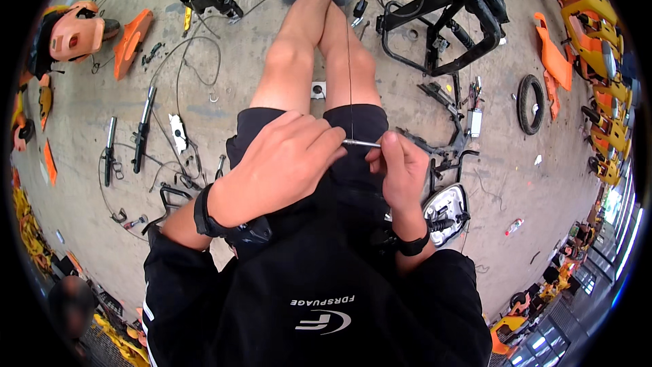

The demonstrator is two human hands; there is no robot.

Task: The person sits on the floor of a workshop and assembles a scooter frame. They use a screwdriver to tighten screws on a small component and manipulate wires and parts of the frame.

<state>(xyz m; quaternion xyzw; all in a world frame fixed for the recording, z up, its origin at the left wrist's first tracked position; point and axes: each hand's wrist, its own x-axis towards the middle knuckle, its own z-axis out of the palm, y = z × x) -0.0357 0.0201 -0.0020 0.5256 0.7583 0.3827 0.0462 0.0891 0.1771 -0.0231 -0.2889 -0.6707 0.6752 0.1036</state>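
Observation:
Above my lap, my left hand (282, 163) is closed around one end of a slim silver metal rod (362, 143). My right hand (402, 166) pinches its other end between thumb and fingers. Only the short middle stretch of the rod shows; my fingers cover both ends. A thin dark wire (350, 68) runs from near the rod up over my legs toward my feet. Whether the wire is fastened to the rod, I cannot tell. Both wrists wear black bands.
Black motorbike frames (445, 20) stand at the far right. Fork tubes (144, 129) and loose cables lie to the left. A white-lined shell part (447, 216) sits beside my right wrist, a tyre (530, 105) farther right. Yellow scooters (598, 47) line the right edge.

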